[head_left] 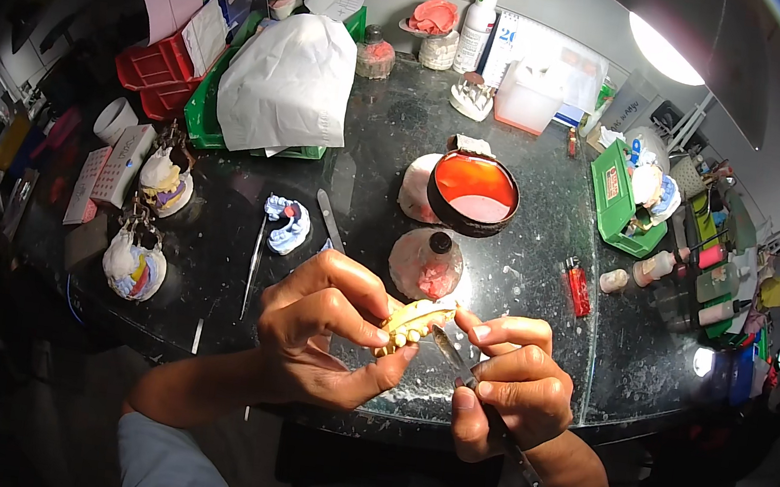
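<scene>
My left hand point(325, 333) pinches a yellow dental cast point(411, 324) with a row of teeth between thumb and fingers, above the bench's near edge. My right hand point(524, 382) grips a wax knife point(448, 350) by its dark handle, which slants down toward my right wrist. The metal blade points up at the cast's right side; whether it touches cannot be told. My right index fingertip is close to the cast's right end. Just beyond my hands stands a glass jar point(425, 265) with a dark cap and pink contents.
Behind the jar sits a round pan point(476, 194) of red liquid. A blue-and-white cast point(286, 227), a spatula point(330, 221) and a thin metal tool point(254, 268) lie left. Two mounted casts point(137, 261) stand farther left. At right are a red lighter point(576, 287) and green tray point(607, 197).
</scene>
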`<state>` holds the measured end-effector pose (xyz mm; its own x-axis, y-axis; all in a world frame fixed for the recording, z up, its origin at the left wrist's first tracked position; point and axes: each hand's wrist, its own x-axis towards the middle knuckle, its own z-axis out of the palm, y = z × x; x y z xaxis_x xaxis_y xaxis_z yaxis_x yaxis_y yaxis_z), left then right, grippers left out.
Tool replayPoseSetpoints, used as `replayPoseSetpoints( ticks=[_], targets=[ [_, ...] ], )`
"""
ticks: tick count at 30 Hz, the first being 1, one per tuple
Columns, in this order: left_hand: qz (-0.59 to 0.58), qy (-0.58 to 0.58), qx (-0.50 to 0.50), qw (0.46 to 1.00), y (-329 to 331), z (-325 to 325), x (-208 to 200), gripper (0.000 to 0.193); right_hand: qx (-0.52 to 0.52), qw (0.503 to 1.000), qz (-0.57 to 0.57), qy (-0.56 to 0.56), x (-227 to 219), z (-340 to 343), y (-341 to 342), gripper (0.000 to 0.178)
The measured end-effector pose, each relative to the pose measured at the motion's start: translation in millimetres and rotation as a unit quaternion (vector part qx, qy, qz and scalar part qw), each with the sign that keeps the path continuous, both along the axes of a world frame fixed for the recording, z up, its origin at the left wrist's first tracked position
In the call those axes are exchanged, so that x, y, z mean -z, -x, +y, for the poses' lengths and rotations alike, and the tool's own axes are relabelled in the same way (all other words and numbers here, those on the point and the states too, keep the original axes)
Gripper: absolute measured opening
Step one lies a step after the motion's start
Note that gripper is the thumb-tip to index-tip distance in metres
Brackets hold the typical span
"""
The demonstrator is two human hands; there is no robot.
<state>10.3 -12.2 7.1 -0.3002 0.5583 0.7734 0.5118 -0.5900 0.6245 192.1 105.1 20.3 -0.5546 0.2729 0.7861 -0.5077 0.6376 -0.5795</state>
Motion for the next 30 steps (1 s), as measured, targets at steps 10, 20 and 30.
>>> replayPoseSetpoints(
  ticks=[10,20,30],
  targets=[
    [-0.021,0.002,0.003,1.0,-0.9,-0.7,3.2,0.031,-0.028,0.999,-0.039,-0.015,-4.1,1.8,-2.1,0.028],
    [-0.006,-0.006,0.002,1.0,-0.1,-0.3,1.4,0.031,-0.02,1.0,-0.001,0.008,-2.8,0.8,-0.9,0.027],
    [0.005,-0.005,-0.002,1.0,-0.1,-0.5,-1.8,0.03,-0.012,1.0,-0.009,0.001,-0.8,1.3,-0.3,0.031]
  ],
)
